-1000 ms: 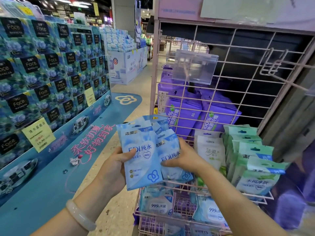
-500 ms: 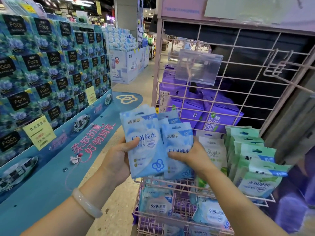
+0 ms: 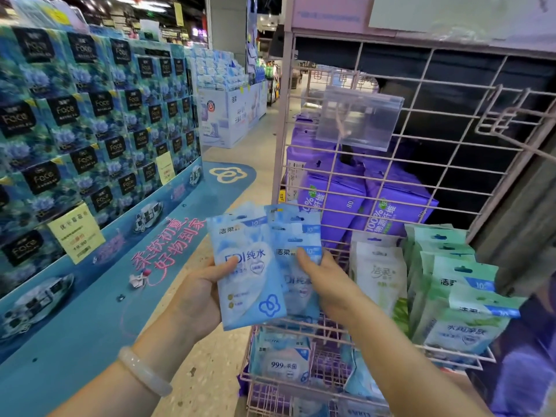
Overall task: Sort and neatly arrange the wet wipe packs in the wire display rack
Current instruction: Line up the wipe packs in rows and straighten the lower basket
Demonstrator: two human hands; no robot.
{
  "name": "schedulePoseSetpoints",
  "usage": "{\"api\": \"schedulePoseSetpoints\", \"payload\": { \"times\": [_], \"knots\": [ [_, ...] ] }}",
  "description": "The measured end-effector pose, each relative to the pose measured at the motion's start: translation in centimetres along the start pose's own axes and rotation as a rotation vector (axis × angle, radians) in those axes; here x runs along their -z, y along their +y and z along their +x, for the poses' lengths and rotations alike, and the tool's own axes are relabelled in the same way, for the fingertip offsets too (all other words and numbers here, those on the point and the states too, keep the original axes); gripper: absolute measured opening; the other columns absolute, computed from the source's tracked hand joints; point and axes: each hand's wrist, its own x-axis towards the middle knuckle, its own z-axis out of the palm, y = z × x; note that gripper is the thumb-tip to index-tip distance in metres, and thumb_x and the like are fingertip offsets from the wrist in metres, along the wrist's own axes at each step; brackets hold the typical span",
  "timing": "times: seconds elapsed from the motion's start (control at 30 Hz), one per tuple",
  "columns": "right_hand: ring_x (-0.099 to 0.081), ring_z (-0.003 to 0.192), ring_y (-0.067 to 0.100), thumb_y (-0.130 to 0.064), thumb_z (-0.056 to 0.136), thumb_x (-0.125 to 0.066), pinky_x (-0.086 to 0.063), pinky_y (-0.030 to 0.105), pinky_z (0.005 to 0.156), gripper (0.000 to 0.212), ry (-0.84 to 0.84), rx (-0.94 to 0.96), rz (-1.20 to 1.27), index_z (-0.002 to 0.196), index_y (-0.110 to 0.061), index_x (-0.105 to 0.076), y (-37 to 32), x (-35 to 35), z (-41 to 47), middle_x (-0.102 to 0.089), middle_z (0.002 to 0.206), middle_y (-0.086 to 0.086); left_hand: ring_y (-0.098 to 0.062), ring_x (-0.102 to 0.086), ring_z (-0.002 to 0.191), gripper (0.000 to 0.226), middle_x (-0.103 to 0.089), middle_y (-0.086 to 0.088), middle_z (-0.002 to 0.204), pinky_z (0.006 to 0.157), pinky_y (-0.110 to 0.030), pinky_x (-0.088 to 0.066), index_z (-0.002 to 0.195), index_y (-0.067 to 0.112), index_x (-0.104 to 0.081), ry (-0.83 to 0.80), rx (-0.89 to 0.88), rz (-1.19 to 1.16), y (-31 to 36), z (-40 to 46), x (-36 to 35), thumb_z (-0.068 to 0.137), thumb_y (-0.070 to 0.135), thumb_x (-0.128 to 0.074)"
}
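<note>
A person is standing before a pink wire display rack (image 3: pixel 427 136), holding a fan of light blue plastic wet wipe packs (image 3: pixel 249 275) in front of its left edge. The left hand (image 3: pixel 201 293), with a pale translucent bangle (image 3: pixel 144 371) on its wrist, is gripping the front pack, thumb lying across it. The right hand (image 3: pixel 328 281) is pinching the packs behind. Green-and-white wipe packs (image 3: pixel 457 296) are standing upright in the rack's shelf, and purple bagged packs (image 3: pixel 361 200) are showing behind the grid.

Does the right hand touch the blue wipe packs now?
Touching. The head view shows the right hand with its thumb pressed on the blue wipe packs.
</note>
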Motion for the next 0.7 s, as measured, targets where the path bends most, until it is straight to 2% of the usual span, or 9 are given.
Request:
{"api": "schedulePoseSetpoints", "payload": {
  "times": [0.1, 0.17, 0.27, 0.33, 0.43, 0.5, 0.6, 0.63, 0.7],
  "knots": [
    [-0.051, 0.123, 0.024, -0.046, 0.086, -0.052, -0.042, 0.050, 0.103, 0.074, -0.011, 0.037, 0.115, 0.146, -0.020, -0.016, -0.5, -2.4, 0.3, -0.042, 0.145, 0.003, -0.029, -0.072, 0.079, 0.037, -0.075, -0.013, 0.094, 0.067, -0.042, -0.060, 0.101, 0.007, -0.066, -0.035, -0.014, 0.020, -0.2, 0.5, -1.3, 0.065, 0.011, -0.059],
    [-0.043, 0.131, 0.023, -0.056, 0.081, -0.051, -0.038, 0.049, 0.106, 0.087, -0.022, 0.026, 0.117, 0.148, -0.023, -0.006, -1.0, -2.7, 0.5, -0.030, 0.151, -0.003, -0.028, -0.072, 0.080, 0.037, -0.075, -0.013, 0.094, 0.071, -0.042, -0.059, 0.102, 0.008, -0.065, -0.045, -0.014, 0.016, -0.1, 0.7, -1.7, 0.066, 0.011, -0.058],
    [-0.033, 0.137, 0.016, -0.066, 0.075, -0.046, -0.029, 0.042, 0.113, 0.092, -0.031, 0.008, 0.027, 0.147, -0.029, -0.005, -0.6, -1.7, -0.2, -0.021, 0.153, -0.011, -0.027, -0.072, 0.076, 0.033, -0.075, -0.012, 0.089, 0.064, -0.041, -0.060, 0.099, 0.008, -0.065, -0.032, 0.000, 0.018, -0.2, 0.7, -1.0, 0.067, 0.010, -0.056],
    [-0.037, 0.133, 0.015, -0.067, 0.071, -0.048, -0.031, 0.039, 0.112, 0.093, -0.039, -0.029, 0.001, 0.146, -0.028, -0.010, 0.4, -1.1, -0.5, -0.028, 0.151, -0.010, -0.027, -0.072, 0.075, 0.035, -0.075, -0.011, 0.089, 0.062, -0.041, -0.060, 0.101, 0.008, -0.063, -0.018, -0.004, 0.030, -0.5, 0.5, -0.4, 0.067, 0.010, -0.056],
    [-0.052, 0.116, 0.014, -0.065, 0.068, -0.053, -0.042, 0.036, 0.101, 0.090, -0.053, -0.075, 0.009, 0.143, -0.030, -0.018, 1.0, -0.7, -0.3, -0.047, 0.133, -0.010, -0.028, -0.072, 0.077, 0.037, -0.075, -0.011, 0.091, 0.062, -0.041, -0.060, 0.104, 0.008, -0.063, -0.034, 0.003, 0.030, -0.3, 0.9, -0.5, 0.068, 0.010, -0.057],
    [-0.056, 0.111, 0.015, -0.065, 0.071, -0.052, -0.045, 0.035, 0.098, 0.079, -0.058, -0.062, 0.004, 0.137, -0.030, -0.028, 0.5, -0.6, -0.2, -0.051, 0.129, -0.008, -0.028, -0.072, 0.078, 0.039, -0.075, -0.012, 0.093, 0.065, -0.040, -0.060, 0.107, 0.006, -0.063, -0.056, 0.014, 0.051, 0.4, 1.5, -1.2, 0.068, 0.011, -0.057],
    [-0.058, 0.108, 0.010, -0.060, 0.080, -0.047, -0.049, 0.029, 0.094, 0.043, -0.015, 0.020, -0.061, 0.117, -0.038, -0.042, -0.6, -0.7, 0.5, -0.052, 0.134, -0.006, -0.027, -0.072, 0.077, 0.041, -0.075, -0.012, 0.091, 0.067, -0.038, -0.060, 0.107, 0.007, -0.063, -0.071, 0.038, 0.144, 1.3, 2.7, -2.3, 0.066, 0.012, -0.060],
    [-0.057, 0.112, 0.012, -0.059, 0.082, -0.045, -0.048, 0.032, 0.097, 0.046, 0.008, 0.038, -0.046, 0.122, -0.036, -0.040, -0.9, -0.8, 0.6, -0.049, 0.136, -0.006, -0.027, -0.072, 0.076, 0.042, -0.075, -0.011, 0.090, 0.066, -0.037, -0.060, 0.107, 0.008, -0.062, -0.080, 0.048, 0.166, 1.5, 2.9, -2.5, 0.065, 0.013, -0.060],
    [-0.051, 0.120, 0.016, -0.064, 0.079, -0.044, -0.041, 0.042, 0.105, 0.073, 0.025, 0.018, 0.049, 0.140, -0.028, -0.026, -0.9, -1.0, 0.9, -0.044, 0.138, -0.012, -0.027, -0.072, 0.074, 0.043, -0.075, -0.011, 0.088, 0.063, -0.037, -0.059, 0.107, 0.009, -0.061, -0.099, 0.065, 0.182, 1.5, 3.2, -2.6, 0.064, 0.012, -0.060]
  ]
}}
